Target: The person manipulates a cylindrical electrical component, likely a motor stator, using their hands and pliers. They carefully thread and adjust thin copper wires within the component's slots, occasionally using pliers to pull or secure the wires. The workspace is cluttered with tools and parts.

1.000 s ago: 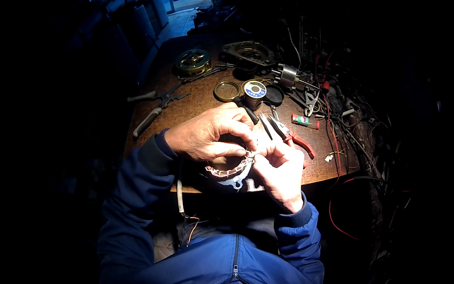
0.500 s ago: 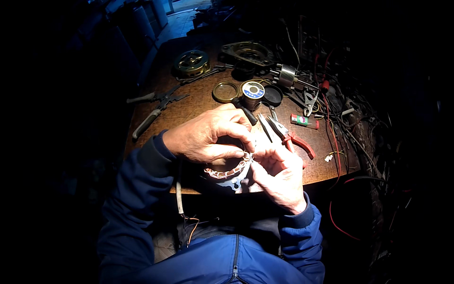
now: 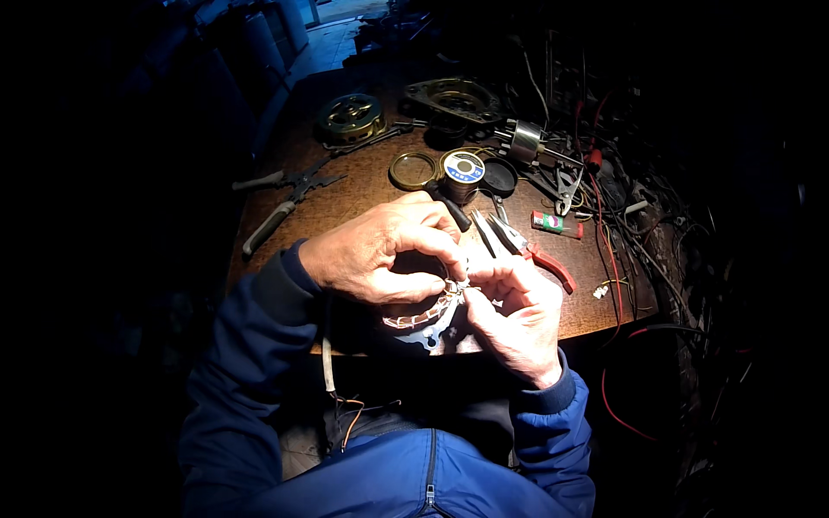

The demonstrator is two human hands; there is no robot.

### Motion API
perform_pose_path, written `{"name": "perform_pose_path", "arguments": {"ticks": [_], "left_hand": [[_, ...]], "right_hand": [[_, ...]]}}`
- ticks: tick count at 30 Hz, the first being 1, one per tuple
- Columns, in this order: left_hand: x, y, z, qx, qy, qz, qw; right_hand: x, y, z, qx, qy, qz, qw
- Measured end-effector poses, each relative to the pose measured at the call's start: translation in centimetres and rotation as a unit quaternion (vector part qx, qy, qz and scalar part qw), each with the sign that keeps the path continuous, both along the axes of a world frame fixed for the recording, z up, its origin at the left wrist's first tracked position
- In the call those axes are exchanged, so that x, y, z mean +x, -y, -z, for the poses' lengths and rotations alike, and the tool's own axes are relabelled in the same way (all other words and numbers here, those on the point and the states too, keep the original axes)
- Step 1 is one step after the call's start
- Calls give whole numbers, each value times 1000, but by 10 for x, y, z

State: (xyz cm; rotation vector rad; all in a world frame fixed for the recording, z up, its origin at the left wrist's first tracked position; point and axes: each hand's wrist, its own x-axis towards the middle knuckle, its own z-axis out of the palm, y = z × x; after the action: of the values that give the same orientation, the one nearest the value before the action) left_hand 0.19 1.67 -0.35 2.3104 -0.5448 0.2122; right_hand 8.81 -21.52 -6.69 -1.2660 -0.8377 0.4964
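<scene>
A motor stator [image 3: 425, 338], a ring with pale metal lugs, lies at the table's front edge. Around it runs a copper winding [image 3: 406, 321] bound with white lacing. My left hand [image 3: 384, 250] reaches over from the left, thumb and fingers closed on the winding's right side. My right hand [image 3: 521, 319] meets it there, thumb and forefinger pinched together beside a few pale strands. What exactly lies in that pinch is too small to make out. My left hand covers the ring's far side.
Beyond my hands lie red-handled pliers [image 3: 550, 266], a solder spool [image 3: 465, 167], a round tin [image 3: 413, 170] and a lighter [image 3: 556, 224]. Pale-handled pliers [image 3: 294, 197] lie left. A rotor [image 3: 523, 141] and metal housings [image 3: 350, 116] stand farther back. Tangled cables [image 3: 639, 229] crowd the right edge.
My right hand has shifted slightly right, its fingertips staying by the winding. The stator has turned or tilted a little. My left hand keeps nearly the same place.
</scene>
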Motion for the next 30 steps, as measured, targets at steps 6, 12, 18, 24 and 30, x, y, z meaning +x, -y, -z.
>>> {"name": "perform_pose_path", "arguments": {"ticks": [6,12,18,24,30], "left_hand": [[0,5,-2,14,4,-17,1000],[-1,8,-2,19,13,-33,999],[0,8,1,2,18,-33,999],[0,8,2,1,16,-40,999],[1,7,4,4,21,-40,999]], "right_hand": [[0,-1,-2,-10,-17,-9,1000],[-2,-3,0,29,-68,-17,997],[-4,-2,1,18,-69,-9,997],[-4,3,1,7,-21,-2,1000],[-3,-1,5,35,-35,33,998]]}}
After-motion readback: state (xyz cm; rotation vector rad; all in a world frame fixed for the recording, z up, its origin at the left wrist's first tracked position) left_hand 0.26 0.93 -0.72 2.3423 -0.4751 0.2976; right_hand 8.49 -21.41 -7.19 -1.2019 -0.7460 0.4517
